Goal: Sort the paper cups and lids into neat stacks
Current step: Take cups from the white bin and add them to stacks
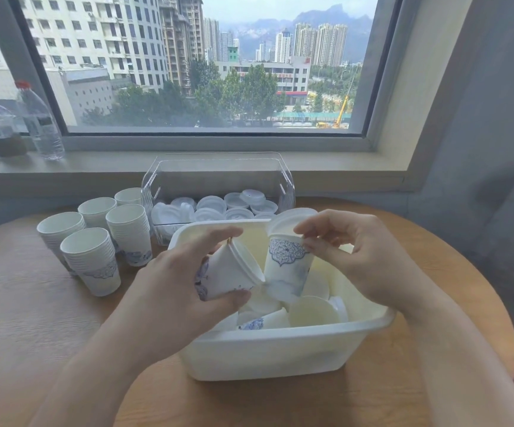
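Observation:
My left hand [184, 272] grips a white paper cup with blue pattern [234, 271], tilted with its rim toward the right. My right hand [354, 251] pinches the rim of a second patterned cup with a white lid [286, 266], held upright above the white plastic bin [280, 349]. More cups and lids lie loose inside the bin. Several stacks of nested cups [95, 260] stand on the table to the left. A clear plastic container [218, 180] behind the bin holds many white lids [211, 204].
The round wooden table [33, 334] stands against a window sill. A water bottle [40, 121] and a domed plastic cup [0, 131] stand on the sill at far left. A grey curtain [480, 149] hangs at the right.

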The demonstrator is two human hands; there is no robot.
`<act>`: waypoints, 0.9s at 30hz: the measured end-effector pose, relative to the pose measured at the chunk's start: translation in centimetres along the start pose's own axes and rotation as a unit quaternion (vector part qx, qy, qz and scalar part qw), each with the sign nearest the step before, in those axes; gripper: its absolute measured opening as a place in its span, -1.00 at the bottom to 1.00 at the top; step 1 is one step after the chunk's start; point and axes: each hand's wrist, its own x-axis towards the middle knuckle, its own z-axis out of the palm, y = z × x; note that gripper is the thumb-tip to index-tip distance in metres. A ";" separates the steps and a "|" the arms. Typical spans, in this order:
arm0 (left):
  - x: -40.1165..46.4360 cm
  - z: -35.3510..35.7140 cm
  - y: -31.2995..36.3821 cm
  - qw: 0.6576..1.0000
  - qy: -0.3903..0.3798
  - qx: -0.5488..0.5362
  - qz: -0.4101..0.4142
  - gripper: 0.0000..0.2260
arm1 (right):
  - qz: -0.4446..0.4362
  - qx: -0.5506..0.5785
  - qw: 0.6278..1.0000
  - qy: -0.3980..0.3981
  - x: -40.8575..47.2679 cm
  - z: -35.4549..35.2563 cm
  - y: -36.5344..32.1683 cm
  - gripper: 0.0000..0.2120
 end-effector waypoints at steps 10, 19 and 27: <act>-0.3 -0.8 0.1 0.997 0.026 0.065 0.019 -0.35 | 0.033 0.015 0.998 -0.052 -0.2 -0.1 0.1 -0.75; -0.3 -1.1 -0.2 0.997 0.027 0.076 0.005 -0.35 | 0.039 0.044 0.998 0.036 0.0 0.1 -0.1 -0.82; -0.1 -0.4 0.1 0.998 0.028 0.059 0.023 -0.33 | 0.002 0.104 0.994 -0.043 -0.2 1.3 -1.8 -0.89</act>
